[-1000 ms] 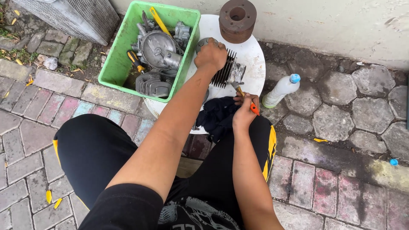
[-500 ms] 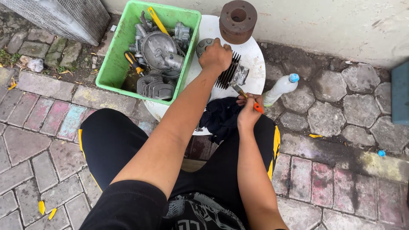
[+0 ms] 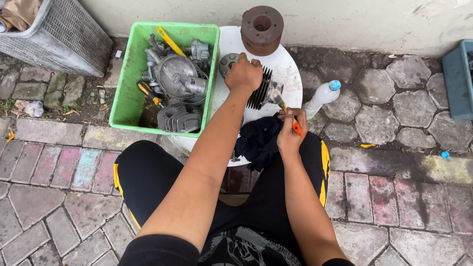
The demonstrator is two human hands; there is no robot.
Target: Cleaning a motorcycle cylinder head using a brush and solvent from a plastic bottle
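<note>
My left hand [image 3: 244,74] grips a finned metal engine cylinder [image 3: 260,90] resting on a round white table top [image 3: 286,69]. My right hand [image 3: 290,132] holds a small paintbrush with an orange handle [image 3: 285,109], its bristles touching the cylinder's fins on the right side. A dark cloth [image 3: 258,140] lies on the near part of the table, just left of my right hand.
A green plastic tub [image 3: 129,93] of metal engine parts and yellow-handled tools sits left of the table. A rusty brown round part [image 3: 261,29] stands at the table's far edge. A plastic bottle with a blue cap [image 3: 321,97] lies on the paving at right. A grey basket [image 3: 54,34] is far left, a blue bin [image 3: 458,79] far right.
The view has shifted slightly. My left hand stays on the cylinder while my right hand has brought the brush up against the fins.
</note>
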